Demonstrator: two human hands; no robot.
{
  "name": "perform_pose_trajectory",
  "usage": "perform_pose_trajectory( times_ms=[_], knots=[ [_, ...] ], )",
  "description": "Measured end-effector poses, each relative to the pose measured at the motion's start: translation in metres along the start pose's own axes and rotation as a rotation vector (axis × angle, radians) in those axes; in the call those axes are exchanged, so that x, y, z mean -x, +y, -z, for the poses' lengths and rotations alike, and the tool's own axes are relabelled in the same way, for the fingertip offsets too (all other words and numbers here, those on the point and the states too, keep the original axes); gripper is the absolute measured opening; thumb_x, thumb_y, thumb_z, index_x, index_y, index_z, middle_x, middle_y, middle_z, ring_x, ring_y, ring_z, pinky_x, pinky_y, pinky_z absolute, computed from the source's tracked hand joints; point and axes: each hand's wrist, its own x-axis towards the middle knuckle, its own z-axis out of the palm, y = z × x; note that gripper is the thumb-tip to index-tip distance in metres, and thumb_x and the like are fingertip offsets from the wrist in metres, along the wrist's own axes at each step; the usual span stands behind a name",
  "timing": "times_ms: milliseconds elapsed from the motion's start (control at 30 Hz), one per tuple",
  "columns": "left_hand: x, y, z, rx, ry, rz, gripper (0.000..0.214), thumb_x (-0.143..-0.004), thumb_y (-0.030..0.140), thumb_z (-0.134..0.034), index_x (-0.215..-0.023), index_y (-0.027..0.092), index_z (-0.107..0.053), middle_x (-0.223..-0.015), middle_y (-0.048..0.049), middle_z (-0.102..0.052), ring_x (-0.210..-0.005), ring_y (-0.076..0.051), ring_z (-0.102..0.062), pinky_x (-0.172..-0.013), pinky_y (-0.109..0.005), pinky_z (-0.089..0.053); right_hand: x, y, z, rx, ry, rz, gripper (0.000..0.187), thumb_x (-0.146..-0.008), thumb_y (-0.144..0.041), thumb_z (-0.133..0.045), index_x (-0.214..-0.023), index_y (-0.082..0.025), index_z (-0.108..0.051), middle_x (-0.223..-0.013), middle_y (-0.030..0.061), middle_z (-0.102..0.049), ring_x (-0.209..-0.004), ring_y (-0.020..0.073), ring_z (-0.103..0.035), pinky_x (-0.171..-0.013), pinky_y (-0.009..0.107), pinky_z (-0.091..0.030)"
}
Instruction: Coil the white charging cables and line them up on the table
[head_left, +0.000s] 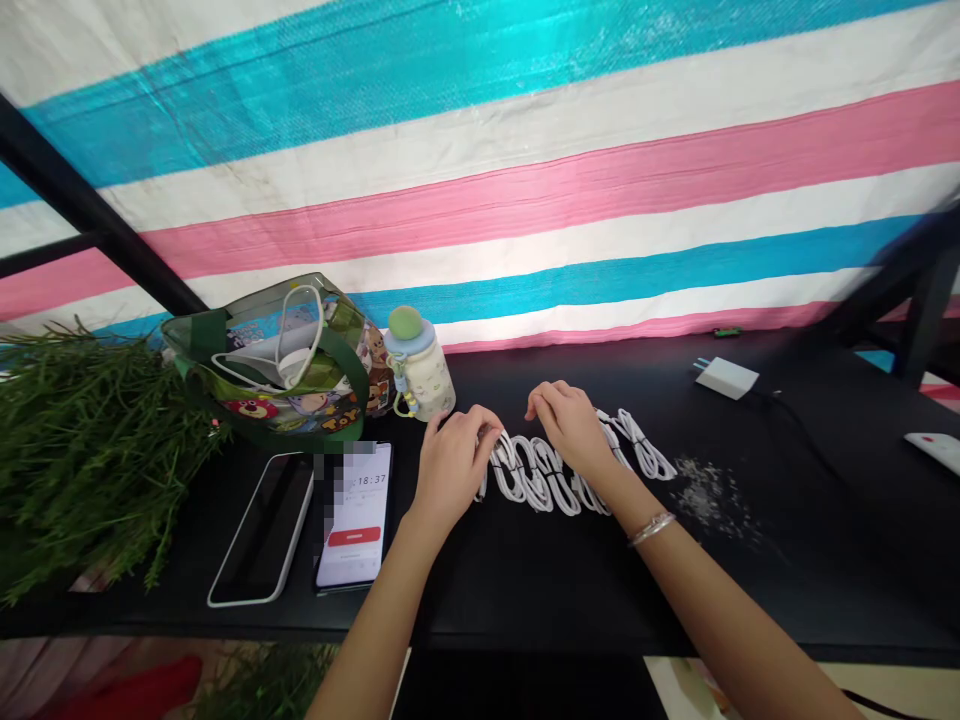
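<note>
A row of several coiled white cables (559, 480) lies on the black table (525, 590). My left hand (452, 462) rests at the left end of the row, fingers curled over the outermost coil. My right hand (574, 425) lies on the middle of the row, fingers bent and pressed together on the coils. A silver bangle (651, 528) sits on my right wrist. What the fingertips pinch is hidden under the hands.
Two phones (352, 515) (264, 530) lie to the left, one with its screen lit. Behind them stand a clear cartoon-print bag (285, 365) and a small bottle (418, 365). Green plant stems (82, 440) fill the left. A white charger (726, 378) lies at the right, near scattered crumbs (709, 490).
</note>
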Motion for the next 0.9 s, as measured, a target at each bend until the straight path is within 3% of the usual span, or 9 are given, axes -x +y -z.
perform_pose_trajectory(
  times_ms=[167,400,467,633,733,900],
  knots=[
    [-0.005,-0.005,0.007,0.276,0.151,0.050,0.009,-0.086,0.020,-0.049,-0.082,0.022,-0.057,-0.077,0.0022,-0.066,-0.070,-0.015,-0.061,-0.068,-0.026,-0.043,0.000,-0.007,0.003,-0.101,-0.013,0.010,0.024,-0.089,-0.019,-0.035,-0.069,-0.024,-0.049,-0.062,0.0015,-0.062,-0.067,0.0189,-0.058,-0.070,0.032,-0.041],
    [-0.037,-0.012,-0.014,0.669,0.331,0.082,0.006,-0.081,0.017,-0.053,-0.076,0.020,-0.054,-0.070,0.0017,-0.061,-0.065,-0.013,-0.059,-0.062,-0.023,-0.045,0.002,-0.022,0.009,-0.346,-0.069,-0.032,0.016,-0.089,-0.028,-0.039,-0.080,-0.023,-0.051,-0.071,0.0014,-0.063,-0.068,0.0168,-0.060,-0.066,0.029,-0.046],
    [-0.043,-0.011,-0.022,0.723,0.405,0.089,0.005,-0.081,0.018,-0.054,-0.075,0.019,-0.054,-0.070,0.0017,-0.060,-0.067,-0.013,-0.059,-0.062,-0.022,-0.045,0.003,-0.023,0.006,-0.391,-0.065,-0.051,0.009,-0.085,-0.031,-0.047,-0.084,-0.023,-0.050,-0.074,0.0016,-0.063,-0.070,0.0169,-0.062,-0.066,0.028,-0.048],
    [-0.042,-0.008,-0.035,0.745,0.591,0.082,0.008,-0.081,0.026,-0.053,-0.077,0.019,-0.055,-0.074,-0.0001,-0.060,-0.069,-0.013,-0.059,-0.060,-0.021,-0.045,0.006,-0.024,-0.003,-0.456,-0.010,-0.123,0.015,-0.079,-0.033,-0.055,-0.088,-0.023,-0.050,-0.074,0.0019,-0.064,-0.070,0.0176,-0.065,-0.066,0.029,-0.053],
    [-0.037,-0.008,-0.038,0.736,0.613,0.075,0.014,-0.083,0.033,-0.051,-0.079,0.020,-0.054,-0.076,-0.0007,-0.060,-0.070,-0.013,-0.060,-0.060,-0.022,-0.046,0.007,-0.027,-0.006,-0.484,0.015,-0.129,0.013,-0.078,-0.033,-0.055,-0.086,-0.023,-0.050,-0.076,0.0031,-0.067,-0.071,0.0178,-0.066,-0.069,0.031,-0.054],
    [-0.029,-0.004,-0.037,0.701,0.509,0.081,0.013,-0.086,0.029,-0.047,-0.089,0.019,-0.055,-0.086,-0.0027,-0.064,-0.077,-0.014,-0.063,-0.066,-0.023,-0.049,0.008,-0.031,-0.006,-0.441,0.084,-0.198,0.011,-0.079,-0.034,-0.052,-0.083,-0.023,-0.052,-0.074,0.0034,-0.068,-0.070,0.0195,-0.067,-0.066,0.032,-0.053]
  ],
)
